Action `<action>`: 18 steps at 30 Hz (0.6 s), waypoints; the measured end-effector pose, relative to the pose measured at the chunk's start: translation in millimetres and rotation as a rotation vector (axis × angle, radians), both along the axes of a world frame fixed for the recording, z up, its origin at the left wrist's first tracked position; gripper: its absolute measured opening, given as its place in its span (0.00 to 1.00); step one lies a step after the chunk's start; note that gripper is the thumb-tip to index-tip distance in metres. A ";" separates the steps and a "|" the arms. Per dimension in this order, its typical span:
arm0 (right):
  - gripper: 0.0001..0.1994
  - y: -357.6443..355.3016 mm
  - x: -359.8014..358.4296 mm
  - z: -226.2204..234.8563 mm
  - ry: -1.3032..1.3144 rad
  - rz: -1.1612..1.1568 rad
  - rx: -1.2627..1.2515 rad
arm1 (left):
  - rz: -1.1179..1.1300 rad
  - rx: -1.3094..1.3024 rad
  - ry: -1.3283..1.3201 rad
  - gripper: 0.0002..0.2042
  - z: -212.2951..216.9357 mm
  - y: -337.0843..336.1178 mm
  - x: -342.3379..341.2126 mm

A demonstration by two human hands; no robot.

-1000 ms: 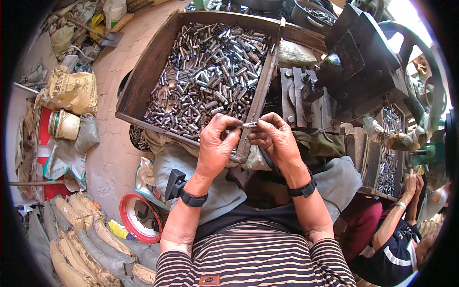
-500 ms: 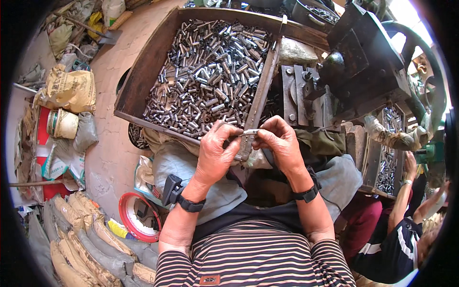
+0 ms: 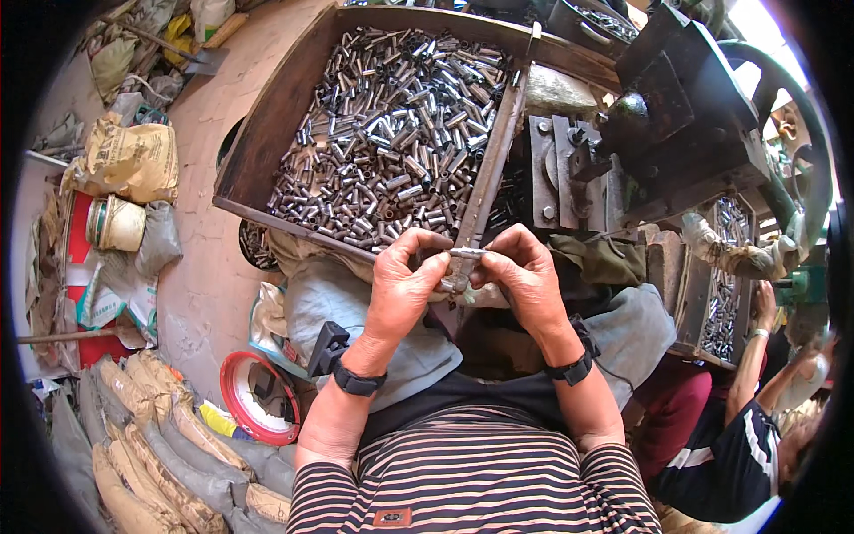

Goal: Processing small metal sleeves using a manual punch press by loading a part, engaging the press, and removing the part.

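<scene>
Both forearms come up from the lower edge and bend inward, so the hands meet in front of the striped shirt, just below the near corner of a wooden tray (image 3: 267, 133). The left hand (image 3: 402, 283) is curled, knuckles up, thumb and forefinger pinched on one end of a short metal tube (image 3: 466, 254). The right hand (image 3: 525, 274) mirrors it, fingers folded and fingertips closed on the other end, so the tube lies roughly level between the two hands. Whether the left hand also cups more tubes in its palm is hard to say, as the fingers hide it.

Each wrist wears a black band. The tray (heaped with many similar silvery tubes) tilts away from the person, its wooden divider rail (image 3: 495, 151) running down toward the hands. To the right stands a dark metal press machine (image 3: 676, 116). Further right another person's hand (image 3: 763, 298) reaches toward a second tray of tubes (image 3: 725, 294). A red-rimmed bowl (image 3: 258, 399) sits on the floor at lower left, beside sacks (image 3: 133, 156).
</scene>
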State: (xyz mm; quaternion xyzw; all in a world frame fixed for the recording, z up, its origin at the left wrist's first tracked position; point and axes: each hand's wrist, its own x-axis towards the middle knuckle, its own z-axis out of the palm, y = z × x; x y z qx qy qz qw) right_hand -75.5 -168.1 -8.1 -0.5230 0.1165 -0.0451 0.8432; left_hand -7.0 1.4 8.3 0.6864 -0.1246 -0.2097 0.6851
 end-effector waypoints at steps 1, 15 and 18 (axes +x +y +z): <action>0.06 1.1 -1.1 1.7 0.001 0.002 0.000 | 0.039 0.000 0.016 0.05 1.0 -1.3 -1.6; 0.05 0.2 -13.7 12.5 -0.022 -0.085 -0.197 | 0.079 -0.080 0.108 0.04 6.8 1.0 -3.1; 0.05 3.7 -11.8 10.2 -0.011 -0.059 -0.114 | 0.027 -0.110 0.124 0.05 4.8 0.2 -5.0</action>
